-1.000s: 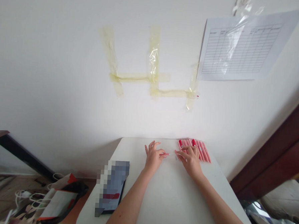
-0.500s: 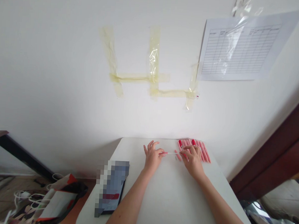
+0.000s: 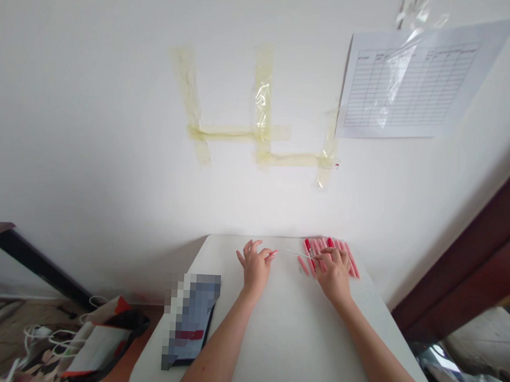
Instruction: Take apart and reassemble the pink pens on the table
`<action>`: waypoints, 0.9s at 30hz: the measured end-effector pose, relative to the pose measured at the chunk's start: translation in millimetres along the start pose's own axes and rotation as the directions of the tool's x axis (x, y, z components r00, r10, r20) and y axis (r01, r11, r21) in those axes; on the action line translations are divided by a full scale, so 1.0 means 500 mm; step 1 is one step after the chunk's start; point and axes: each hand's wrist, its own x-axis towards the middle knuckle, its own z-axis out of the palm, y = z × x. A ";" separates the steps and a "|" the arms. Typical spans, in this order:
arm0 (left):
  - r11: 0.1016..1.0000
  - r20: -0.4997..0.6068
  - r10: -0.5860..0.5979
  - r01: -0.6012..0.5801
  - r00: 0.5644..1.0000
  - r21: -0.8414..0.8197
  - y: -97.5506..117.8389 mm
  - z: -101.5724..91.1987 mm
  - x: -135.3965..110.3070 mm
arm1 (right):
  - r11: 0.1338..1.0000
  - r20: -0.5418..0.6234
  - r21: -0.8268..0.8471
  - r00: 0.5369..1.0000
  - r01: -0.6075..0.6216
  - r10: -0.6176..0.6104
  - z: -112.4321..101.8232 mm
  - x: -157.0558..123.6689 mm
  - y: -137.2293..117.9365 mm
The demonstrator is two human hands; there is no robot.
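Both hands rest at the far end of a white table (image 3: 290, 329). My left hand (image 3: 254, 266) pinches a small pink piece (image 3: 273, 253) between thumb and forefinger, the other fingers raised. My right hand (image 3: 335, 273) is closed on a thin white rod (image 3: 297, 253) that points left toward the pink piece with a small gap between them. Under and behind my right hand lies a row of several pink pens (image 3: 349, 258) with red caps, side by side against the wall.
A dark tablet or phone (image 3: 190, 324) lies at the table's left edge. The white wall carries strips of yellowed tape (image 3: 260, 134) and a printed table sheet (image 3: 414, 85). Bags and cables (image 3: 80, 341) lie on the floor at the left. A dark wooden frame (image 3: 482, 265) stands at the right.
The hands have drawn apart: the left moved left with the pink piece, the right shifted right, and the thin white rod that bridged them now hangs free of the left hand.
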 end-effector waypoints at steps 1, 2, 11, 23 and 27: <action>1.000 0.000 -0.001 0.001 1.000 0.003 0.000 0.001 0.000 | 1.000 0.010 -0.003 1.000 0.006 -0.006 0.000 -0.001 -0.006; 1.000 -0.001 0.000 0.000 1.000 0.006 0.000 0.001 0.000 | 1.000 0.023 -0.006 1.000 0.006 -0.006 0.000 -0.002 -0.011; 1.000 0.022 0.008 -0.008 1.000 -0.002 0.002 0.001 0.000 | 0.997 0.183 -0.001 0.980 0.082 -0.081 0.009 -0.017 -0.050; 1.000 0.034 0.009 -0.009 0.999 -0.018 0.004 -0.001 0.000 | 0.995 0.264 0.012 0.960 0.097 -0.096 0.009 -0.023 -0.074; 1.000 0.029 0.019 -0.018 0.999 -0.019 0.001 0.001 0.000 | 0.997 0.272 -0.003 0.959 0.079 -0.075 0.007 -0.021 -0.077</action>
